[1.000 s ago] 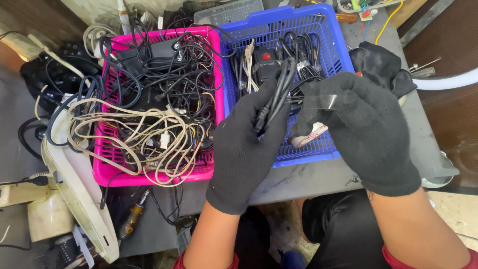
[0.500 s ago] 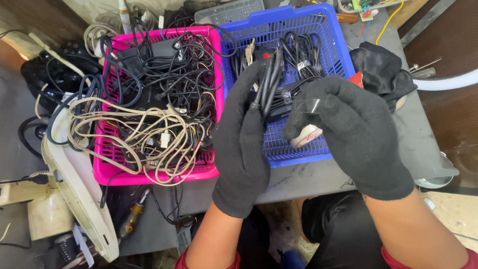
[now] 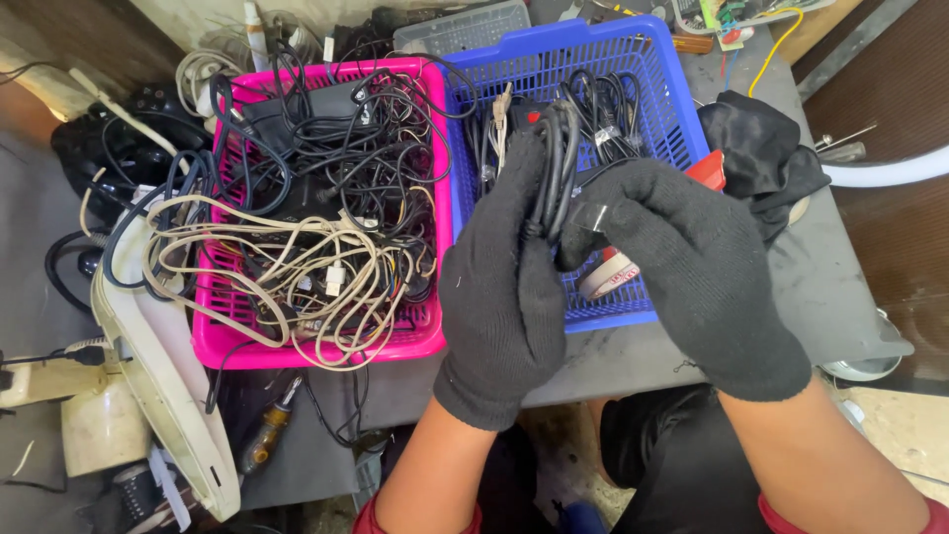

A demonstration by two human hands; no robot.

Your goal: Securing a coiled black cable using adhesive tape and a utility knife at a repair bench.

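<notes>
Left hand [image 3: 504,297], in a black knit glove, upright and curled around a folded bundle of black cable [image 3: 554,168], gripping it near the middle so the loops stay gathered and do not spring apart. Right hand [image 3: 692,277], gloved alike, closed in from the other side, forefinger and thumb pinching a short strip of clear tape [image 3: 590,216] against the bundle, seemingly to bind it. A roll of tape [image 3: 611,275] peeking out beneath the right palm, perhaps hung on a finger; hard to tell from this angle. Bundle held just above the blue basket [image 3: 652,79], over a few other coiled black leads lying inside, which suggests sorted pieces kept there. Just beside it on the left, touching rim to rim, a pink basket [image 3: 316,346] heaped with tangled black and cream wires, some spilling over the edge. Right of the blue basket, a crumpled black cloth [image 3: 761,158] on the grey table [image 3: 830,287]. Lower left, a screwdriver [image 3: 267,435] below the pink basket, beside a cream plastic casing [image 3: 168,396] on its edge.
</notes>
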